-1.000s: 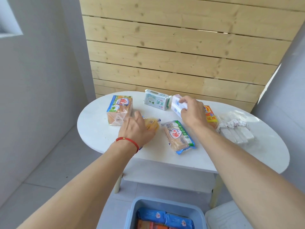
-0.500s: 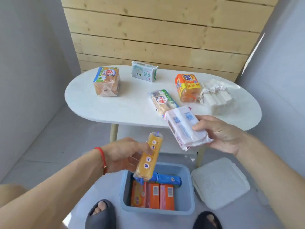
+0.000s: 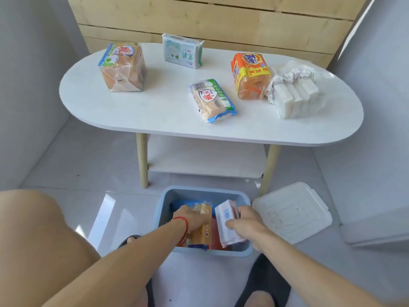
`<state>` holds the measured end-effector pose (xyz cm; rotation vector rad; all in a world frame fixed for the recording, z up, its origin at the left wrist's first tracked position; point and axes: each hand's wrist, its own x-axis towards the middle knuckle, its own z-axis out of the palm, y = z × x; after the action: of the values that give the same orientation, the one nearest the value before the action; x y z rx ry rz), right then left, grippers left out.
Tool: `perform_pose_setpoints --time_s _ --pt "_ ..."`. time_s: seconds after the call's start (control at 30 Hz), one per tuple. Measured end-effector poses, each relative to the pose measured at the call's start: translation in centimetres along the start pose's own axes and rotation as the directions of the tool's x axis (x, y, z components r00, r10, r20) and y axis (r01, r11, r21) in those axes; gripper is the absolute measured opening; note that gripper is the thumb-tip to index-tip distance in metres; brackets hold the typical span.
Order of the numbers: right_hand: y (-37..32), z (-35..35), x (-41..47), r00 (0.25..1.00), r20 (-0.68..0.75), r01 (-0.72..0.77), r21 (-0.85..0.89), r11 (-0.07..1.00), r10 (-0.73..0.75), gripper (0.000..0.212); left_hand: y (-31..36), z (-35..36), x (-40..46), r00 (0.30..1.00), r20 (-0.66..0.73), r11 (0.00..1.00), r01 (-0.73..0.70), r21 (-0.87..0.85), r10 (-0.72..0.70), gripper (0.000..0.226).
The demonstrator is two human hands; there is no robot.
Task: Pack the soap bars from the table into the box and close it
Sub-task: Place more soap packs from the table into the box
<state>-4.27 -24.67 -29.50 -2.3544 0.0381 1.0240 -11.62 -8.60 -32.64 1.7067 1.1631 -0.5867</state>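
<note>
Blue plastic box (image 3: 164,201) sits open on the floor in front of the white tabletop (image 3: 155,111), with its white lid (image 3: 294,214) lying on the floor just to its right. Left hand (image 3: 191,219) has its fingers closed around a yellow soap bar (image 3: 202,231) and right hand (image 3: 249,222) grips a white soap pack (image 3: 225,224), both held inside the box above orange and blue bars already packed. Five packs lie on the tabletop: a large tan multipack (image 3: 122,67), a green-white pack (image 3: 182,50), a flat tan pack (image 3: 211,99), an orange pack (image 3: 251,75) and a clear bag of white bars (image 3: 295,95) touching it.

Head view, down over box (image 3: 202,193)
</note>
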Motion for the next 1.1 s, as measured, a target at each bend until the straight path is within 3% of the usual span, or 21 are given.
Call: perform_pose_setpoints --time_s 0.17,0.3,0.4,0.57,0.73,0.9,1.0,1.1 --pt "1.2 2.7 2.0 0.999 -0.029 -0.021 -0.107 0.994 0.018 0.036 -0.6 2.8 2.2 0.983 -0.131 0.947 -0.08 0.312 0.127 0.041" --pt "1.8 4.6 3.5 0.995 -0.062 -0.085 -0.065 0.994 0.081 0.035 -0.9 3.8 3.5 0.976 -0.129 0.837 -0.08 0.541 0.176 0.076" --pt "2.4 5.6 4.2 0.993 -0.043 -0.115 -0.04 0.993 0.114 0.035 -0.8 4.2 4.1 0.977 -0.101 0.775 -0.084 0.626 0.188 0.084" --pt "3.2 6.2 4.9 0.991 0.001 -0.13 -0.025 0.991 0.13 0.032 -0.4 4.4 4.3 0.984 -0.073 0.748 -0.074 0.66 0.161 0.084" --pt "3.3 6.8 4.5 0.997 -0.037 -0.074 -0.193 0.978 0.069 0.04 -0.5 4.9 3.7 0.976 -0.12 0.725 -0.05 0.687 0.181 0.089" --pt "3.0 7.3 3.7 0.999 -0.041 -0.031 -0.281 0.959 0.02 0.063 -2.0 5.9 2.3 0.949 -0.148 0.619 -0.061 0.783 0.28 0.056" --pt "3.0 7.3 3.7 1.0 -0.03 -0.014 -0.292 0.956 0.005 0.059 -2.9 5.3 1.3 0.947 -0.116 0.62 -0.1 0.778 0.299 0.07" --pt "3.0 7.1 3.6 0.997 0.064 0.056 -0.339 0.939 -0.037 0.055 -3.9 4.3 1.3 0.959 -0.094 0.643 -0.104 0.759 0.266 0.058"
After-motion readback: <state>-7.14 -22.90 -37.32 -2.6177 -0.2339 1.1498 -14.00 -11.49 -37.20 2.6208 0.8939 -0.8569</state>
